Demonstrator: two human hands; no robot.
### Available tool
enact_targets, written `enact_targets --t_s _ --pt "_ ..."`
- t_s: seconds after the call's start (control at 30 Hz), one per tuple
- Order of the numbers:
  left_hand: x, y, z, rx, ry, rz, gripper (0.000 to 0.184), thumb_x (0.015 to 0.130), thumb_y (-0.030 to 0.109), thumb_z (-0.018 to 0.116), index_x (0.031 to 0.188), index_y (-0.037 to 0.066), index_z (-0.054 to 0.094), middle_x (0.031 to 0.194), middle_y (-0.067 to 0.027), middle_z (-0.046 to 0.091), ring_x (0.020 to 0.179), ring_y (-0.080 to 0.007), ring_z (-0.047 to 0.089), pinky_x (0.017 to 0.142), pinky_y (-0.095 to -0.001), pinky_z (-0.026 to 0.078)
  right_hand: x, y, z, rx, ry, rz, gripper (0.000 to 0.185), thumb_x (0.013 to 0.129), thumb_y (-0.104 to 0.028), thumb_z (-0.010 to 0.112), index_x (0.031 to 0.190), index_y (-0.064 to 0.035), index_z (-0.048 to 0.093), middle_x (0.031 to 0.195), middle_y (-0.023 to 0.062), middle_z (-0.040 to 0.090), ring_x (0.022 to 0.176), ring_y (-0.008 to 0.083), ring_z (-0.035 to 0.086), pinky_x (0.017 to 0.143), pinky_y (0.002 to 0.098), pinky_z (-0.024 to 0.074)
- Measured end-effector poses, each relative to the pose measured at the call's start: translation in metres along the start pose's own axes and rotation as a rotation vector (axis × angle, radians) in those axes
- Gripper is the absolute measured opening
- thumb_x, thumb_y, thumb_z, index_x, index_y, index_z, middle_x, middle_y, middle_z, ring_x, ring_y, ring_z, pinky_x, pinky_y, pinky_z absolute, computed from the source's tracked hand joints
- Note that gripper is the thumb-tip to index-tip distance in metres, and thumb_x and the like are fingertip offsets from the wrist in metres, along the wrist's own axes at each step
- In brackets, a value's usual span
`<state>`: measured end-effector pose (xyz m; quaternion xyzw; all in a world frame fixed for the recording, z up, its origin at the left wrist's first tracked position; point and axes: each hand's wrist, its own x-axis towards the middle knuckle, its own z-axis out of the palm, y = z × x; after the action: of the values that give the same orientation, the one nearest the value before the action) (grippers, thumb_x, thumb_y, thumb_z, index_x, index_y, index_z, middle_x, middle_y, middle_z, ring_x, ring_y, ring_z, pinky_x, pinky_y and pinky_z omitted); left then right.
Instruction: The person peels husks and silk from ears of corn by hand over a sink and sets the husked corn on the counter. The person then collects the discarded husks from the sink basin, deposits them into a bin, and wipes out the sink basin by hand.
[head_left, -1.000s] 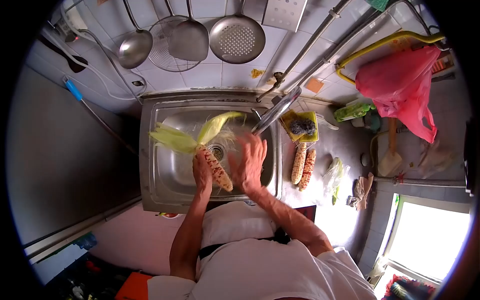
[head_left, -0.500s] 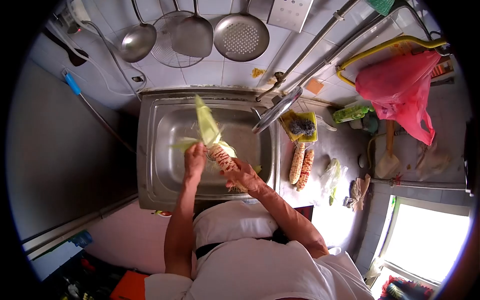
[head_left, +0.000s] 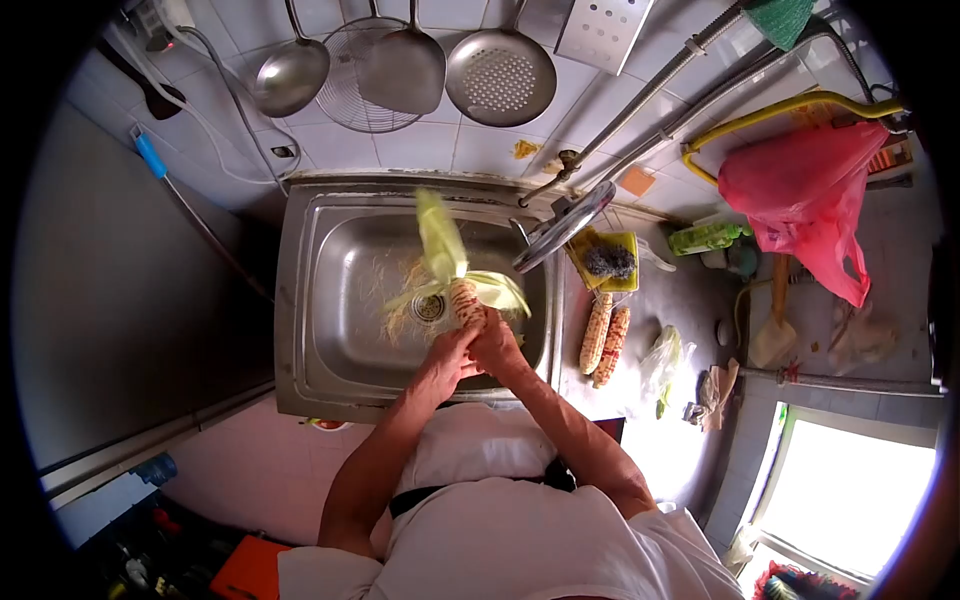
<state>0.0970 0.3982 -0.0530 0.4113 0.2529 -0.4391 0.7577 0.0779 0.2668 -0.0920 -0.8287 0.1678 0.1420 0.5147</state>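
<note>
Over the sink, my right hand (head_left: 496,345) is closed around the lower end of an ear of corn (head_left: 465,298) with red and white kernels. My left hand (head_left: 450,355) is closed at the same end, pressed against the right one; its fingertips are partly hidden. Pale green husk leaves (head_left: 440,235) still hang from the far end of the ear, one pointing away from me and others spread to the sides. Loose corn silk (head_left: 388,298) lies on the sink floor around the drain (head_left: 429,307).
The steel sink (head_left: 330,385) sits below a faucet (head_left: 565,225). On the counter at right lie two husked ears of corn (head_left: 604,345), a yellow sponge tray (head_left: 628,270) with a steel scourer, and a plastic bag (head_left: 662,360). A pink bag (head_left: 800,190) hangs above; utensils (head_left: 500,78) hang on the wall.
My left hand has let go of the husk and moved right and down to the lower end of the ear, beside my right hand. The ear now points more upright, its husk leaves splayed.
</note>
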Motion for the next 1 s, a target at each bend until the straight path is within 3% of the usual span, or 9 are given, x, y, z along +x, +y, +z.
enact_targets --t_s 0.07,0.23,0.37,0.43,0.53,0.7,0.77,0.9,1.0 --pt "0.054 -0.019 -0.023 -0.114 0.016 0.027 0.043 0.091 0.046 0.072 0.111 0.008 0.065 0.099 -0.0024 0.069 0.092 -0.0146 0.067 0.077 -0.0345 0.057 0.010 0.047 0.021 -0.753 0.041 -0.497 0.060 0.087 -0.025 0.068 0.135 0.0035 0.046 0.119 0.0302 0.062 0.082 0.0365 0.068 0.071 0.0487 0.0558" --pt "0.073 0.038 -0.034 -0.571 -0.043 0.047 0.039 0.093 0.046 0.067 0.084 0.009 0.055 0.073 -0.0029 0.062 0.065 -0.0183 0.064 0.060 -0.0341 0.057 -0.032 -0.031 -0.005 -0.341 -0.163 -0.137 0.059 0.086 -0.024 0.064 0.131 0.0042 0.039 0.101 0.0342 0.064 0.083 0.0476 0.067 0.075 0.0553 0.0548" --pt "0.044 0.056 -0.018 -0.564 -0.231 0.258 0.053 0.096 0.045 0.064 0.119 -0.003 0.059 0.076 -0.0056 0.062 0.069 -0.0178 0.065 0.067 -0.0357 0.058 -0.031 -0.032 -0.029 -0.120 -0.135 -0.441 0.064 0.083 -0.019 0.068 0.136 0.0009 0.038 0.102 0.0326 0.065 0.087 0.0480 0.067 0.075 0.0550 0.0533" --pt "0.033 0.067 -0.012 -0.699 -0.301 0.251 0.063 0.095 0.043 0.065 0.133 -0.006 0.053 0.081 -0.0069 0.065 0.071 -0.0175 0.065 0.071 -0.0368 0.058 -0.032 -0.051 -0.049 -0.033 -0.150 -0.463 0.060 0.083 -0.015 0.073 0.133 -0.0007 0.044 0.094 0.0216 0.067 0.073 0.0353 0.068 0.062 0.0466 0.0533" --pt "0.036 0.083 -0.025 -0.607 -0.496 0.295 0.054 0.092 0.030 0.068 0.131 -0.005 0.054 0.095 -0.0091 0.070 0.082 -0.0215 0.069 0.077 -0.0396 0.060 -0.044 -0.095 -0.077 0.540 -0.576 0.205 0.044 0.087 -0.013 0.074 0.124 -0.0032 0.053 0.084 0.0003 0.059 0.065 0.0097 0.061 0.052 0.0236 0.0463" --pt "0.022 0.096 -0.013 -0.771 -0.326 0.367 0.046 0.086 0.013 0.066 0.128 -0.003 0.055 0.105 -0.0120 0.068 0.102 -0.0296 0.070 0.089 -0.0455 0.061 -0.029 -0.071 -0.077 0.871 -0.784 0.332 0.043 0.082 -0.010 0.076 0.119 -0.0002 0.057 0.082 0.0018 0.061 0.062 0.0113 0.061 0.054 0.0261 0.0512" --pt "0.019 0.098 -0.016 -0.754 -0.616 0.414 0.040 0.087 0.007 0.063 0.125 0.000 0.053 0.094 -0.0061 0.059 0.089 -0.0206 0.063 0.074 -0.0380 0.059 -0.032 -0.067 -0.071 1.000 -0.871 0.331 0.045 0.080 -0.011 0.076 0.119 0.0006 0.057 0.082 0.0034 0.062 0.063 0.0119 0.061 0.058 0.0276 0.0542" --pt "0.005 0.113 -0.009 -0.632 -0.704 0.390 0.032 0.097 0.035 0.067 0.107 0.007 0.056 0.065 0.0031 0.037 0.050 -0.0106 0.040 0.047 -0.0278 0.039 -0.034 -0.076 -0.063 0.849 -0.921 0.278 0.045 0.080 -0.013 0.077 0.118 -0.0011 0.057 0.086 0.0062 0.065 0.072 0.0151 0.066 0.064 0.0303 0.0577" --pt "-0.006 0.121 0.008 -0.359 -0.274 0.474 0.040 0.098 0.049 0.065 0.098 0.010 0.055 0.061 0.0056 0.034 0.046 -0.0089 0.036 0.044 -0.0265 0.036 -0.029 -0.088 -0.042 0.571 -0.619 0.192 0.040 0.083 -0.019 0.077 0.114 -0.0032 0.058 0.079 0.0040 0.063 0.067 0.0135 0.064 0.057 0.0289 0.0535"
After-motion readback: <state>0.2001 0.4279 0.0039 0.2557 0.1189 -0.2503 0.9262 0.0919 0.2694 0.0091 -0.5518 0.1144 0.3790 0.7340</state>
